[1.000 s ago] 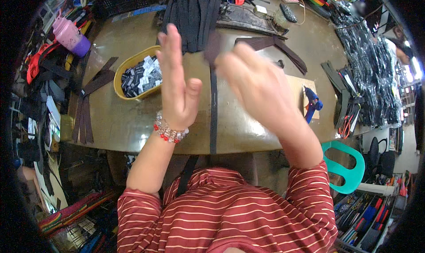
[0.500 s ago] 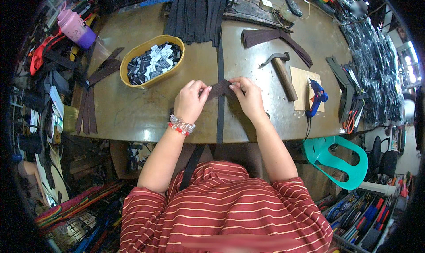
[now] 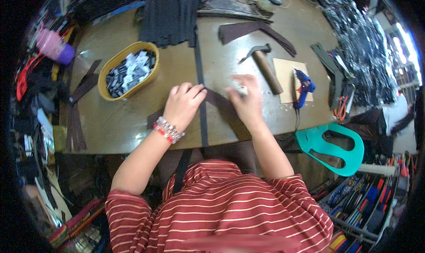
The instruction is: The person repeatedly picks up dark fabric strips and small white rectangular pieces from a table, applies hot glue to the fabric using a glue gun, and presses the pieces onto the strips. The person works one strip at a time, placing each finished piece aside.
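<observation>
At the near edge of a cluttered table [image 3: 115, 133], two hands work one dark brown strip [image 3: 221, 109] crossing a long black strap [image 3: 202, 115]. The left hand [image 3: 183, 104], fingers curled, presses the strip at its 9 o'clock end; the right hand [image 3: 245, 100], blurred, rests on it, grip unclear. Beyond lie one hammer [image 3: 265, 65] at 1 o'clock, one blue glue gun [image 3: 303, 87] at 2 o'clock, one yellow basket [image 3: 115, 95] at 10 o'clock.
</observation>
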A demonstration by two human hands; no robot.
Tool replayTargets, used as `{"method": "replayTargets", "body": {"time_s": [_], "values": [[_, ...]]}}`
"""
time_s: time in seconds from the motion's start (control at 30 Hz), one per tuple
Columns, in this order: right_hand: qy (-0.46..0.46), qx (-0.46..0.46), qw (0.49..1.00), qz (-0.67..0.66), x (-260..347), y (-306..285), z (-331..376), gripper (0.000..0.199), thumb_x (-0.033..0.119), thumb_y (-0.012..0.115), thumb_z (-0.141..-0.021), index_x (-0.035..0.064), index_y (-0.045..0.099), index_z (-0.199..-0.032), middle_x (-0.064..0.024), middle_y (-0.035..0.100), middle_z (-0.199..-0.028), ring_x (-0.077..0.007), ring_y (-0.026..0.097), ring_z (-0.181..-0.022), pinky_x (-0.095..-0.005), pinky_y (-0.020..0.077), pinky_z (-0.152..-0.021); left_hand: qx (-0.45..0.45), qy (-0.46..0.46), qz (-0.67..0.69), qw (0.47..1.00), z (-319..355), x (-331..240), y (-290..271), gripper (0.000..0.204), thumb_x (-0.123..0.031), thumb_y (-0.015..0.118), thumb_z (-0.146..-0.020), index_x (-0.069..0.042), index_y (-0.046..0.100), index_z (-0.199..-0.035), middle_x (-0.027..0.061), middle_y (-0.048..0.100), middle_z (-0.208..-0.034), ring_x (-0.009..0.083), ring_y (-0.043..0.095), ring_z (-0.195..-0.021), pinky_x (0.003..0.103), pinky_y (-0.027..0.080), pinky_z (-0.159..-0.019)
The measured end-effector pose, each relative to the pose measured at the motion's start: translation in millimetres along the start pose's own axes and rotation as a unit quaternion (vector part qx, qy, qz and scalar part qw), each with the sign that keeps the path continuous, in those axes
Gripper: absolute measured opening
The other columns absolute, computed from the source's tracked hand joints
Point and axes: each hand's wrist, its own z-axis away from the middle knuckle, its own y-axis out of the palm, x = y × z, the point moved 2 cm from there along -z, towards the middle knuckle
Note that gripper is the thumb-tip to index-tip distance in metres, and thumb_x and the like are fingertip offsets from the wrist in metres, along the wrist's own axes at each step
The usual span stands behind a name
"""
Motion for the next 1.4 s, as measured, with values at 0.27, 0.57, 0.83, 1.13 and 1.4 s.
{"method": "replayTargets", "body": {"time_s": [0.27, 0.57, 0.83, 1.13, 1.4], "values": [[0.304, -0.113, 0.905, 0.277, -145, -149, 32, 0.049, 0.045, 0.065, -0.082, 0.0021, 0.056, -0.105, -0.0239, 0.063, -0.092, -0.0390, 0.061, -0.091, -0.0469, 0.0464, -0.078, -0.003, -0.023, 0.046, 0.999, 6, -7, 12, 0.035, -0.006, 0.050, -0.080, -0.005, 0.060, -0.114, 0.0054, 0.059, -0.121, 0.0232, 0.053, -0.100, 0.037, 0.044, -0.087], [0.008, 0.179, 0.878, 0.444, -6, -123, -77, 0.032, 0.036, 0.067, -0.080, 0.0065, 0.062, -0.091, -0.0172, 0.065, -0.077, -0.0348, 0.065, -0.072, -0.0455, 0.0504, -0.064, -0.104, -0.076, 0.192, 0.973, 10, 5, 19, 0.033, 0.003, 0.057, -0.076, -0.005, 0.060, -0.108, 0.0087, 0.058, -0.103, 0.0264, 0.055, -0.096, 0.037, 0.046, -0.085], [-0.022, 0.230, 0.956, 0.180, 32, -29, -17, 0.036, 0.037, 0.079, -0.069, 0.0096, 0.071, -0.091, -0.0097, 0.054, -0.071, -0.0276, 0.058, -0.063, -0.0376, 0.0465, -0.061, -0.119, -0.164, 0.304, 0.931, 10, 15, 23, 0.038, 0.002, 0.060, -0.077, -0.003, 0.050, -0.114, 0.0102, 0.058, -0.096, 0.0233, 0.057, -0.090, 0.035, 0.047, -0.086], [0.004, 0.210, 0.953, 0.218, 39, -19, -40, 0.039, 0.043, 0.075, -0.070, 0.0078, 0.071, -0.087, -0.0105, 0.053, -0.074, -0.0282, 0.058, -0.066, -0.0384, 0.0467, -0.063, -0.114, -0.158, 0.288, 0.938, 8, 13, 19, 0.041, 0.001, 0.061, -0.076, -0.003, 0.050, -0.116, 0.0099, 0.060, -0.098, 0.0239, 0.056, -0.092, 0.036, 0.045, -0.087], [-0.160, 0.118, 0.943, 0.268, 11, -46, -34, 0.029, 0.017, 0.069, -0.073, 0.0075, 0.065, -0.101, -0.0153, 0.061, -0.098, -0.0319, 0.059, -0.096, -0.0403, 0.0487, -0.079, -0.102, -0.122, 0.218, 0.963, 9, 9, 15, 0.032, -0.003, 0.059, -0.079, -0.002, 0.053, -0.110, 0.0138, 0.061, -0.103, 0.0305, 0.056, -0.098, 0.039, 0.044, -0.090]]}}
